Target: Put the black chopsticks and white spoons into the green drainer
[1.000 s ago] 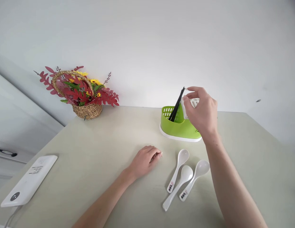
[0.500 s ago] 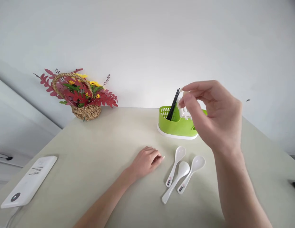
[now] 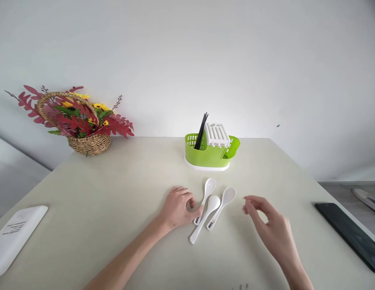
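Observation:
Three white spoons lie close together on the table: a left spoon, a middle spoon and a right spoon. My left hand rests at the left spoon's handle, thumb apart from the curled fingers. The thumb overlaps that handle; whether it touches is unclear. Right of the spoons, my right hand holds nothing, its thumb and fingertips brought together in a loose pinch. Behind the spoons stands a green utensil basket with a white slotted rack on it. Black chopsticks lean in its left compartment.
A wicker basket of artificial flowers stands at the back left, against the wall. The left side holds a white flat device. A black phone lies along the right edge, with a shoe on the floor beyond.
My right hand has come down and back from above the green basket to beside the spoons. My left thumb has moved onto the left spoon's handle. The view has shifted rightward, showing the phone.

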`<act>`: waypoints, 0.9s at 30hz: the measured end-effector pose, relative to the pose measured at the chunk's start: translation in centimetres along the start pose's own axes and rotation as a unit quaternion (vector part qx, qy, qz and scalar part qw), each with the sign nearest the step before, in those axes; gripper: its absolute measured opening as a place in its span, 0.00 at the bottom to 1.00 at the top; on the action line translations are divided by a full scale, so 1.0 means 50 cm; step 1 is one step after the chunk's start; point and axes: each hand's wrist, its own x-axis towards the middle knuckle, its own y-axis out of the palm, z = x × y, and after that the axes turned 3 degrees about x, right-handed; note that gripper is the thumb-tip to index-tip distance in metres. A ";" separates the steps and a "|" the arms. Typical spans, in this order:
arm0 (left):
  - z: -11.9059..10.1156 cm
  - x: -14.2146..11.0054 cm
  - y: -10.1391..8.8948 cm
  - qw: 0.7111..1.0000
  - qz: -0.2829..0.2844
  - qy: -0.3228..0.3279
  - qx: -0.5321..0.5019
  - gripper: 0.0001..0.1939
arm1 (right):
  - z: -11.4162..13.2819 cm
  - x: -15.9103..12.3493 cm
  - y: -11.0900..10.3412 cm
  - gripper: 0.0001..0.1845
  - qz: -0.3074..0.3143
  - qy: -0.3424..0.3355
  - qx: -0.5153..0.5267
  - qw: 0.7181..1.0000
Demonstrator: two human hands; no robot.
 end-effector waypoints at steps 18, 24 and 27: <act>0.002 0.014 -0.004 1.000 0.003 -0.006 0.010 0.17 | -0.100 -0.077 0.012 0.21 0.011 0.067 0.019 0.997; 0.009 0.019 -0.004 1.000 0.005 -0.001 0.008 0.20 | -0.087 -0.080 0.019 0.21 0.000 0.081 0.038 0.996; 0.011 0.021 -0.009 0.999 0.011 -0.015 -0.029 0.21 | -0.082 -0.080 0.020 0.20 -0.004 0.085 0.038 0.996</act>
